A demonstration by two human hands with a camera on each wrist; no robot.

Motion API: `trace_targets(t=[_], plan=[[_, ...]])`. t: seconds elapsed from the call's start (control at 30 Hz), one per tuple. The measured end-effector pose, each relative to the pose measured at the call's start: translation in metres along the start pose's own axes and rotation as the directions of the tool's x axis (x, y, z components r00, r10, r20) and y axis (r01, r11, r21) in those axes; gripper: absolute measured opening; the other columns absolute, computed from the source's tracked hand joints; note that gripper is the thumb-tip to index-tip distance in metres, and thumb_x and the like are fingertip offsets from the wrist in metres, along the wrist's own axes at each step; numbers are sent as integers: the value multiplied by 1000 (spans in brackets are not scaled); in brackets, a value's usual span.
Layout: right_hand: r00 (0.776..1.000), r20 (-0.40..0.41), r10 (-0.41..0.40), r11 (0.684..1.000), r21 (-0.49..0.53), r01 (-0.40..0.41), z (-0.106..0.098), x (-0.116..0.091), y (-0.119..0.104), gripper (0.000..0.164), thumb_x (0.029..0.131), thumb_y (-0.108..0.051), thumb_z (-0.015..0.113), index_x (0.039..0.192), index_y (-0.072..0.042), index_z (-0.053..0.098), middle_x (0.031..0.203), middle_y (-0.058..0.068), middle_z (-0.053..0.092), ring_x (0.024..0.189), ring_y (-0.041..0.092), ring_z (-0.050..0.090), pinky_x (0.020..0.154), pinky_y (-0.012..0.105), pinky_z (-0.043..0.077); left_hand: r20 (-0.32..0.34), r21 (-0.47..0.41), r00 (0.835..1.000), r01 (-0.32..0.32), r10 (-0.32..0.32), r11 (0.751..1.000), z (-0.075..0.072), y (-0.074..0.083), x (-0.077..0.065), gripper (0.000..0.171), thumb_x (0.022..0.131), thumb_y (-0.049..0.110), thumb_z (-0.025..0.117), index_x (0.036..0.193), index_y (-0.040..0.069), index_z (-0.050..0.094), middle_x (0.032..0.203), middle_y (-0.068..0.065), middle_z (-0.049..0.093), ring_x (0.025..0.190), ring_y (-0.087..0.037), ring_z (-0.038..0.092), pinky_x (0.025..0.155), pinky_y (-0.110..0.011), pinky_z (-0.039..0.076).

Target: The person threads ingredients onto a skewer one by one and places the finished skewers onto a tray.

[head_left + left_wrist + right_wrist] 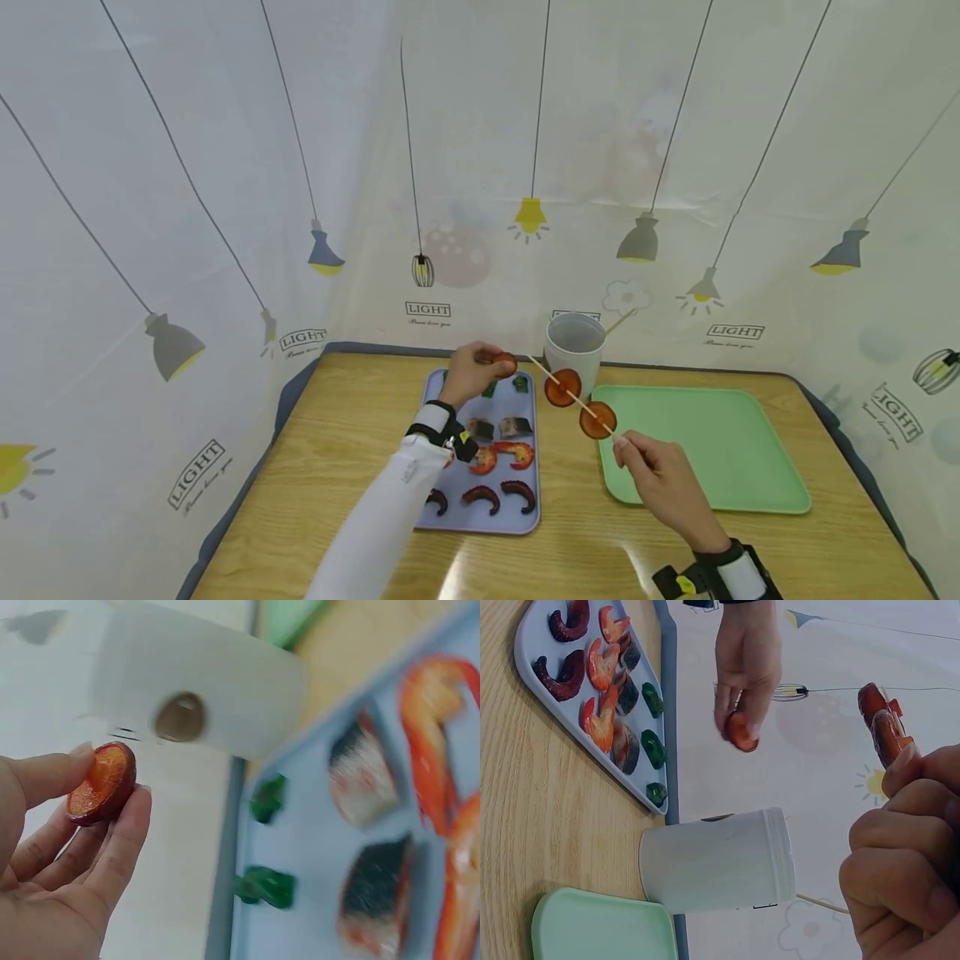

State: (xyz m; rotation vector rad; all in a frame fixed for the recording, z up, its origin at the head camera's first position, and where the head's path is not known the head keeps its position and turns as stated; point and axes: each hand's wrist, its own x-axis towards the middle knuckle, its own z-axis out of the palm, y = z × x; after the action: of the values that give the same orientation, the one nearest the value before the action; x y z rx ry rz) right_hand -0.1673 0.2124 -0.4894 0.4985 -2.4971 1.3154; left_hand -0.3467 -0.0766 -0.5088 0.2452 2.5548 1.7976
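In the head view my left hand is above the far end of a lavender tray. Thumb and fingers pinch a round sausage slice, red-brown at the rim and orange on its cut face. My right hand grips the lower end of a thin wooden skewer, tilted up toward the left. Two more sausage slices are threaded along it, a little apart, and its bare tip points toward the held slice without touching it. Curled fingers of the right hand fill the right side of the right wrist view.
The lavender tray bears green vegetable pieces, fish chunks, shrimp and dark curled tentacles. A white cup with a stick in it stands near the back edge. A green tray lies on the right.
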Motion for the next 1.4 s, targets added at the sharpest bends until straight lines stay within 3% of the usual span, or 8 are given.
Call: trace_targets(t=[0.17,0.3,0.47,0.6,0.8,0.9,1.13,1.4], plan=[[1000,2,12,1000,-7,-12,-1,1,0,34,109,-15,50,78,-25,57,59,-14,30,48,-3,24,47,20,28,-12,-234,1000,3,-6,972,-10,17,-9,35,92,17,79,121,1,69,115,-20,73,95,-23,75,86,-38,64],[1000,10,18,1000,-5,-18,-2,2,-1,34,110,-16,49,78,-25,57,59,-14,30,48,-2,24,47,20,28,-26,-335,1000,-2,-7,942,-16,25,-18,34,92,18,78,122,3,69,117,-18,73,94,-17,75,91,-41,63],[1000,23,14,1000,4,-14,-1,2,-4,34,109,-16,50,78,-25,57,59,-14,30,48,-2,25,47,19,29,-28,-454,999,5,-20,891,-21,32,-34,33,93,15,77,123,2,68,116,-15,73,96,-16,74,91,-35,62],[1000,27,-2,1000,1,2,1,1,-5,34,109,-15,51,77,-25,57,58,-15,31,48,-3,25,47,18,29,-26,-540,998,36,-59,841,-23,39,-47,32,95,12,74,123,0,67,114,-11,73,97,-16,74,91,-30,62],[998,49,-25,1000,-10,25,4,-1,-9,35,109,-14,51,76,-27,55,58,-17,28,47,-4,23,46,18,28,-17,-686,993,70,-113,725,-23,48,-64,25,97,4,69,121,-3,64,117,-11,68,101,-18,72,95,-32,61],[998,60,-31,999,-6,31,5,-2,-12,36,109,-14,51,75,-27,54,57,-17,28,47,-5,23,45,18,28,-16,-717,992,76,-126,693,-22,50,-71,21,98,4,68,118,-1,64,119,-10,66,102,-18,71,94,-32,61],[995,67,-80,997,5,80,10,-4,-13,36,107,-11,53,76,-29,54,55,-16,32,46,-6,23,43,19,28,-46,-739,990,54,-130,672,-18,54,-86,24,95,7,72,117,0,66,112,-7,73,97,-18,74,91,-33,62],[990,75,-117,993,10,116,12,-6,-13,37,107,-8,54,77,-30,54,55,-15,33,47,-6,22,44,17,28,-61,-741,995,10,-83,671,-15,51,-98,23,94,8,74,115,3,67,108,-5,76,98,-17,74,94,-36,61]])
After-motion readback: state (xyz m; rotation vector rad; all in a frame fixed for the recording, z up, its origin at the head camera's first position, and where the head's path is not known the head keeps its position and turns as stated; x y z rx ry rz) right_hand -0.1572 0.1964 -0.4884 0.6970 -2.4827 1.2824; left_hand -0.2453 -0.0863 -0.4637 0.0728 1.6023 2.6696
